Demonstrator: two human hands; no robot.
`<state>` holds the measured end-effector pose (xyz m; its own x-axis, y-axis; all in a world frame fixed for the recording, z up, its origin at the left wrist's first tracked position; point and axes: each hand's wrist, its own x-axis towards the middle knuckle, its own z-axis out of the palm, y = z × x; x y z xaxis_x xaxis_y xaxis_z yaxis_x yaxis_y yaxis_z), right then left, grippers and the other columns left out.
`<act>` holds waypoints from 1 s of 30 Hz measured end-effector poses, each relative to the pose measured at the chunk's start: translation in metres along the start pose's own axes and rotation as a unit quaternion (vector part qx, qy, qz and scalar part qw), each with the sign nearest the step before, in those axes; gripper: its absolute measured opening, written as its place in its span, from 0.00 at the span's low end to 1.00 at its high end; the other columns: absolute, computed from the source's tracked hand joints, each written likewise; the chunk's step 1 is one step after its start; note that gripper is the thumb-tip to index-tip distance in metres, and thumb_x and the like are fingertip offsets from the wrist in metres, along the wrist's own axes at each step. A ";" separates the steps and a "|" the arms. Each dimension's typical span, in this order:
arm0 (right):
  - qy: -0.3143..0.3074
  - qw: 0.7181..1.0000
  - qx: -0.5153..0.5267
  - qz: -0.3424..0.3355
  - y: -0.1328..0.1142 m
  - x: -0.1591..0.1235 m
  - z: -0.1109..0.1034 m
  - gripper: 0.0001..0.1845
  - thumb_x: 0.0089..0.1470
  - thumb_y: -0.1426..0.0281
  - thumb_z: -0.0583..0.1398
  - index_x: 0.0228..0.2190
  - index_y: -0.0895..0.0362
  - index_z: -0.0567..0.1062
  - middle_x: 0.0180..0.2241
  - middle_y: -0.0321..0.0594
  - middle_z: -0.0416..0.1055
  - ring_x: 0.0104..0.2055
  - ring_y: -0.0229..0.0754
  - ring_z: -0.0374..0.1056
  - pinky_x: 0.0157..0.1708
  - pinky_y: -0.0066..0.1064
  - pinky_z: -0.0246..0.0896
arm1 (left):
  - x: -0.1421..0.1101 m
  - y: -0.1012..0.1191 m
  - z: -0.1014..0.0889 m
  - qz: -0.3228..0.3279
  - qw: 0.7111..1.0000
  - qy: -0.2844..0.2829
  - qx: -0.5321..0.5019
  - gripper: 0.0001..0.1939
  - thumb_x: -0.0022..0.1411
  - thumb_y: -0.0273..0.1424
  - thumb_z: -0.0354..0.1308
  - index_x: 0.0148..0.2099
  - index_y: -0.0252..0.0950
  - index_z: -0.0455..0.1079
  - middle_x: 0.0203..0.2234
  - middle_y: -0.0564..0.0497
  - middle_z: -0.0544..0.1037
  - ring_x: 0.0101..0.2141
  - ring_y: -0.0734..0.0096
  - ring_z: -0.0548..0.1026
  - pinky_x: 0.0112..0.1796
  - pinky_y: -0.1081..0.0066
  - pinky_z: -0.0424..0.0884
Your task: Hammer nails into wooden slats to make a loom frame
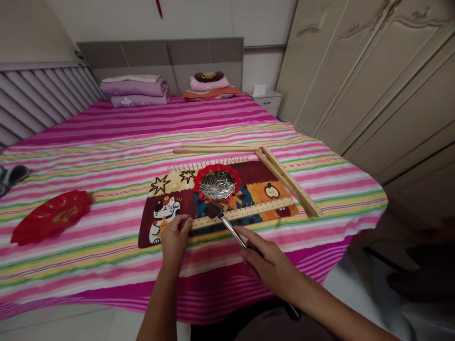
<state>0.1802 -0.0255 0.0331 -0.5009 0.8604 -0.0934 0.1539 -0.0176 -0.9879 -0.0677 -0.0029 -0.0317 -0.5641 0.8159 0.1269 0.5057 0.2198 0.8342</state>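
Observation:
My right hand (268, 263) is wrapped round the dark grip of a hammer (232, 230). The hammer's dark head lies over a pale wooden strip (245, 211) dotted with a row of small holes or marks. At the strip's left end, my left hand (177, 234) has thumb and fingertips pressed together; whatever they pinch is too small to make out. Beneath the strip is a colourful mat (252, 173) with a cat picture. A scalloped red bowl (196, 183) full of loose nails (218, 183) stands on the mat, just beyond the hammer head.
Behind the bowl, another strip bears a row of upright nails (208, 163). More wooden strips (289, 182) lie right and behind on the striped bedspread (117, 142). A red dish (53, 217) lies left. Folded bedding (137, 90) sits by the headboard; wardrobe doors (373, 71) flank the right.

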 end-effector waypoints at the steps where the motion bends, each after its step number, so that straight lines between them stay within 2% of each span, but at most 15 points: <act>1: -0.009 1.000 -0.002 -0.006 -0.002 0.005 0.003 0.25 0.58 0.72 0.51 0.57 0.55 0.65 0.20 0.28 0.56 0.19 0.32 0.50 0.17 0.23 0.46 | 0.000 -0.002 0.001 0.011 1.000 0.001 0.010 0.14 0.50 0.44 0.55 0.31 0.40 0.73 0.24 0.52 0.76 0.28 0.68 0.71 0.32 0.70 0.64; 7: -0.071 0.996 -0.050 -0.034 -0.017 0.035 0.020 0.27 0.57 0.77 0.50 0.58 0.52 0.64 0.18 0.26 0.58 0.19 0.32 0.54 0.21 0.24 0.52 | -0.005 -0.005 0.005 0.049 0.997 0.021 0.051 0.14 0.52 0.43 0.54 0.31 0.40 0.73 0.25 0.50 0.75 0.30 0.66 0.70 0.34 0.69 0.63; 12: -0.068 0.991 -0.096 -0.063 -0.018 0.050 0.030 0.26 0.57 0.78 0.50 0.56 0.52 0.66 0.20 0.27 0.59 0.20 0.33 0.54 0.23 0.24 0.51 | -0.006 -0.005 0.006 0.062 0.996 0.034 0.055 0.13 0.52 0.43 0.54 0.31 0.39 0.73 0.22 0.51 0.72 0.28 0.67 0.69 0.33 0.69 0.63; 16: -0.070 0.992 -0.087 -0.053 -0.017 0.049 0.029 0.28 0.56 0.79 0.50 0.56 0.52 0.66 0.20 0.27 0.59 0.21 0.32 0.55 0.22 0.23 0.51 | -0.005 -0.007 0.006 0.061 0.996 0.032 0.057 0.13 0.52 0.43 0.54 0.30 0.40 0.72 0.23 0.51 0.73 0.29 0.67 0.69 0.34 0.68 0.64; 21: -0.046 0.997 -0.040 -0.047 -0.012 0.021 0.007 0.26 0.59 0.74 0.50 0.59 0.52 0.63 0.20 0.28 0.58 0.21 0.33 0.55 0.21 0.23 0.51 | -0.005 -0.006 0.002 0.036 0.999 0.013 0.024 0.15 0.49 0.44 0.56 0.33 0.40 0.73 0.27 0.49 0.76 0.31 0.64 0.72 0.37 0.66 0.67; 23: -0.008 0.999 -0.028 -0.029 -0.005 0.006 -0.006 0.26 0.60 0.72 0.51 0.59 0.53 0.63 0.20 0.28 0.57 0.21 0.33 0.53 0.20 0.24 0.50 | -0.003 -0.001 -0.003 0.013 1.000 0.001 -0.018 0.16 0.48 0.43 0.57 0.36 0.40 0.74 0.30 0.49 0.78 0.32 0.64 0.74 0.37 0.67 0.68; 25: 0.033 0.999 -0.020 -0.003 0.003 -0.009 -0.020 0.26 0.60 0.69 0.51 0.59 0.55 0.63 0.20 0.28 0.55 0.20 0.33 0.51 0.19 0.24 0.47 | 0.003 0.009 -0.005 0.003 0.999 0.012 -0.033 0.16 0.49 0.42 0.56 0.38 0.40 0.74 0.31 0.49 0.79 0.32 0.64 0.74 0.37 0.67 0.68; 28: 0.090 0.995 -0.014 0.028 0.014 -0.025 -0.037 0.28 0.59 0.65 0.53 0.59 0.58 0.63 0.20 0.29 0.55 0.21 0.34 0.51 0.19 0.24 0.47 | 0.024 0.031 0.002 0.051 0.997 0.030 0.039 0.14 0.52 0.40 0.53 0.35 0.41 0.75 0.30 0.49 0.79 0.33 0.63 0.74 0.39 0.66 0.68; 30: 0.117 0.992 -0.013 0.043 0.021 -0.032 -0.046 0.28 0.59 0.63 0.53 0.59 0.59 0.63 0.21 0.30 0.58 0.21 0.34 0.52 0.19 0.24 0.48 | 0.043 0.046 0.016 0.101 0.988 0.000 0.114 0.12 0.51 0.37 0.53 0.33 0.40 0.76 0.30 0.48 0.78 0.34 0.61 0.73 0.40 0.64 0.67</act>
<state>0.2381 -0.0297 0.0215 -0.2737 0.9511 -0.1432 0.2115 -0.0858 -0.9736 -0.0582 0.0506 0.0038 -0.4371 0.8553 0.2782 0.7420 0.1682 0.6489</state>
